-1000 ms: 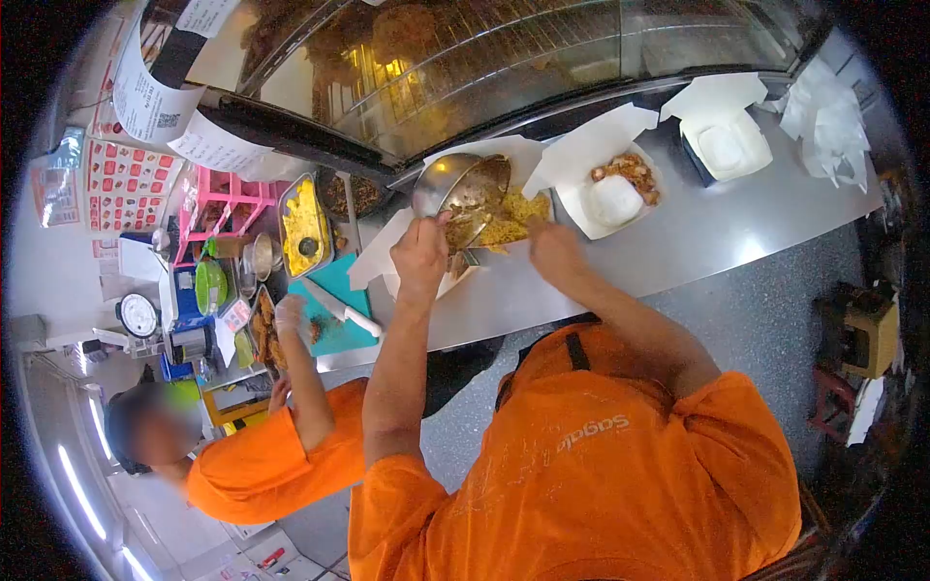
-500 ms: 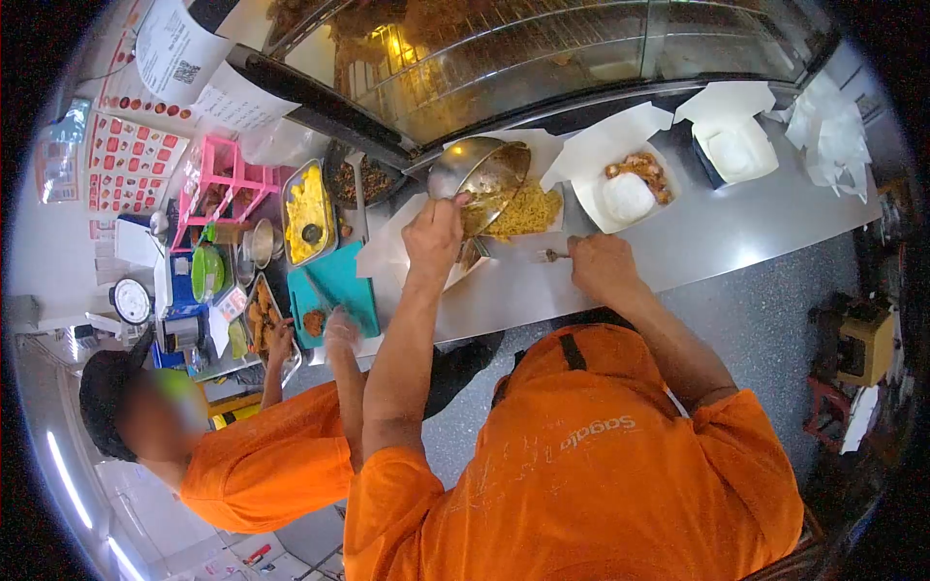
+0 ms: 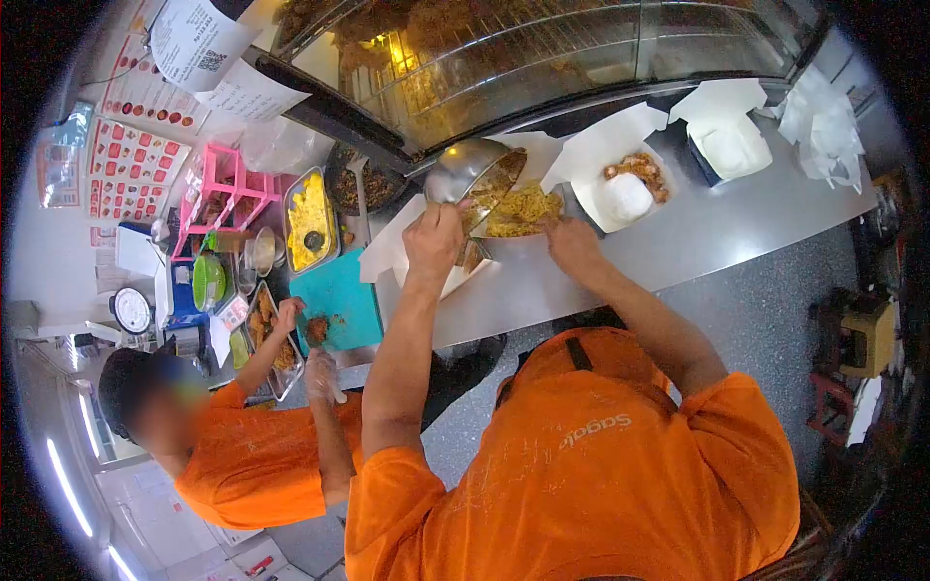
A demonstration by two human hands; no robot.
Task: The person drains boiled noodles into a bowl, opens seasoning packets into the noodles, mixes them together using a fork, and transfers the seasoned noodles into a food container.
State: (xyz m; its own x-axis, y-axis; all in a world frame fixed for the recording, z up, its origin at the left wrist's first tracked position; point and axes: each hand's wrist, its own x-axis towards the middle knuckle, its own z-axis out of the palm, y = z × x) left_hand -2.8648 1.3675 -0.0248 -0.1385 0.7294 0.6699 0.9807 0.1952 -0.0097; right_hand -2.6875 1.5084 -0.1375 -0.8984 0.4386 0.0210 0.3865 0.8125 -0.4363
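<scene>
My left hand [image 3: 433,235] grips the rim of a metal bowl [image 3: 463,172], tilted so its inside faces the carton to its right. That open carton holds yellow food [image 3: 523,211], rice or noodles, I cannot tell which. At the carton's near edge, my right hand [image 3: 574,244] is closed around a fork, whose tines are now hidden. Below the bowl stands another open paper carton [image 3: 461,278], partly covered by my left arm. To the right, an open carton [image 3: 607,210] holds a white rice mound [image 3: 628,197] and browned pieces of food [image 3: 636,171].
Another open carton [image 3: 731,145] and white plastic bags [image 3: 821,128] lie farther right. A glass display case [image 3: 542,107] borders the counter. Left are a tray of yellow food [image 3: 310,215], a dark pan [image 3: 354,189], a teal cutting board [image 3: 354,290] and a co-worker's gloved hand [image 3: 321,376].
My right hand has moved left with the fork to the yellow food. The bowl has shifted slightly. The co-worker's gloved hand has drawn back from the cutting board.
</scene>
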